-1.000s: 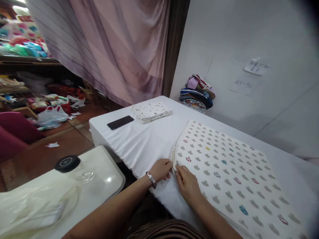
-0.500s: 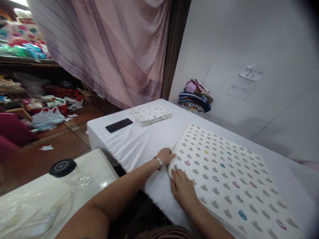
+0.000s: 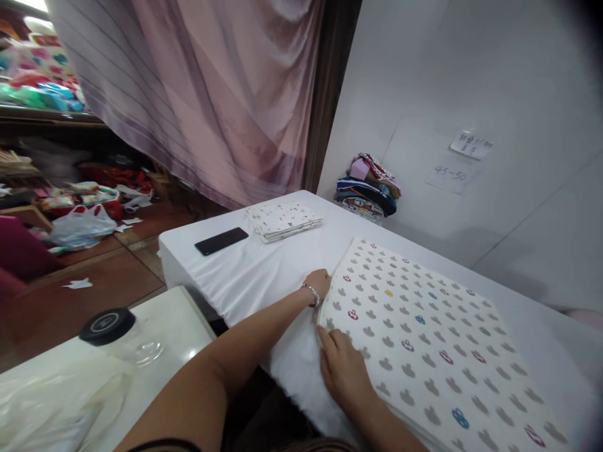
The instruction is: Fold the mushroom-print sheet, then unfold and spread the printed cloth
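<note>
A white cloth (image 3: 414, 339), folded in layers and printed with grey bunny heads and a few coloured ones, lies flat on the white-covered table (image 3: 254, 285). At its left edge, my left hand (image 3: 318, 284), with a bracelet at the wrist, is closed against the layers; its fingertips are hidden. Nearer to me, my right hand (image 3: 343, 361) grips the same edge at the corner, fingers on top and thumb at the side. A smaller folded cloth (image 3: 285, 220) with a sparse print rests farther back on the table.
Left of the small cloth lies a black phone (image 3: 221, 241). A white surface (image 3: 183, 326) at my left holds a clear jar with a black lid (image 3: 107, 325) and plastic bags. Folded clothes (image 3: 367, 188) are stacked by the wall, and a pink curtain (image 3: 226, 94) hangs behind.
My left hand has slid slightly up along the cloth's left edge, away from my right hand. The right hand stays at the corner, and the view has shifted a little.
</note>
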Tool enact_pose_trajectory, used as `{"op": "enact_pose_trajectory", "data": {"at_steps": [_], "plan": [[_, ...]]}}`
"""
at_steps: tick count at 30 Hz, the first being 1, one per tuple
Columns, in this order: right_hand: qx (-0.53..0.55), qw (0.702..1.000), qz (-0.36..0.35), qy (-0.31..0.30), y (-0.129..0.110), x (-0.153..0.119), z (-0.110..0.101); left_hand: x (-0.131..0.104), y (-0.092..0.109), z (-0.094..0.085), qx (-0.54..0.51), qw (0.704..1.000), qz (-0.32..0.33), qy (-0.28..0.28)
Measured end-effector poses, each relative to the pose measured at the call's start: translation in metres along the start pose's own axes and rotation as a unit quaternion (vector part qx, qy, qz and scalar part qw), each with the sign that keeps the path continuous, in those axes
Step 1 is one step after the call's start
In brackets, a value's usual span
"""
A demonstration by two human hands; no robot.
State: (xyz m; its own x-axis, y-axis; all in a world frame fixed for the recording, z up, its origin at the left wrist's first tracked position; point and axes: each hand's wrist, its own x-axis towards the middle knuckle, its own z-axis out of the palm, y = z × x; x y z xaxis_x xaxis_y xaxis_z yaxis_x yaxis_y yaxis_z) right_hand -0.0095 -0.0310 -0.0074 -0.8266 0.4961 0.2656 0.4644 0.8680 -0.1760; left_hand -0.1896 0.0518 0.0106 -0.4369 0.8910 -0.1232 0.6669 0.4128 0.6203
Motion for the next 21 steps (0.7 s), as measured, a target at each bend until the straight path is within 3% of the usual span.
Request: {"op": "enact_pose_trajectory", "data": {"at_steps": [10,21], "plan": [[-0.036,0.999,-0.023,-0.016,0.000,0.000,-0.004,0.005,0.012,-0.011,0.022,0.999,-0.004,-0.031],[-0.021,0.999,-0.016,-0.025,-0.001,0.000,-0.005,0.003,0.021,-0.011,0.050,0.998,-0.008,-0.035]]}}
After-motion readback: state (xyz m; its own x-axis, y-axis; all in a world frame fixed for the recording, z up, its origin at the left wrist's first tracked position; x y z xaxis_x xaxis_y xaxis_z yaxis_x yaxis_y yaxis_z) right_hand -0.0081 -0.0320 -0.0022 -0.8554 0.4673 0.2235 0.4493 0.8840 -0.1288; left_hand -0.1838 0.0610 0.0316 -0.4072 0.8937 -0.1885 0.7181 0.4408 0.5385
